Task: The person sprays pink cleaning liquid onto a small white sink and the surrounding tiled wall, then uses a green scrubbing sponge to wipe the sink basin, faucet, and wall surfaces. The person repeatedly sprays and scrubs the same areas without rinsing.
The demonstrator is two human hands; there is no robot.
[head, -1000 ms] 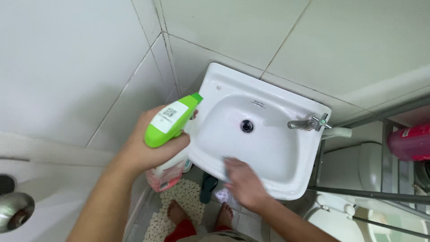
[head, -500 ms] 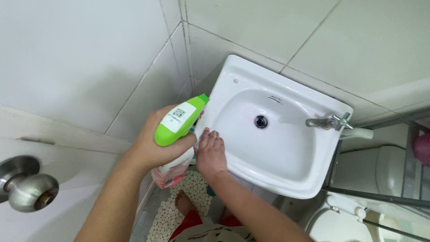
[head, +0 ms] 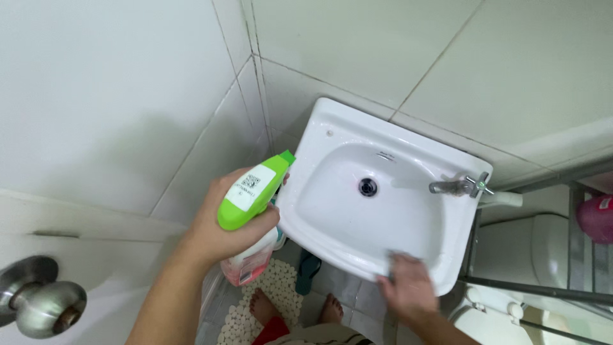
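Note:
My left hand grips a spray bottle with a green trigger head and a pinkish body. Its nozzle points at the left rim of a small white wall-mounted sink. My right hand is blurred and lies on the sink's front rim near its right corner. A greyish patch shows at its fingertips; I cannot tell whether it holds anything. The basin has a round drain and a metal tap on its right side.
A round metal door knob juts out at the lower left. A white toilet stands right of the sink behind a metal rack with a pink bottle. A pebble mat, a dark slipper and my bare feet are below.
My right hand slid from the sink's front rim to its left rim beside the bottle, then along the front rim to the right corner. The left hand kept hold of the spray bottle.

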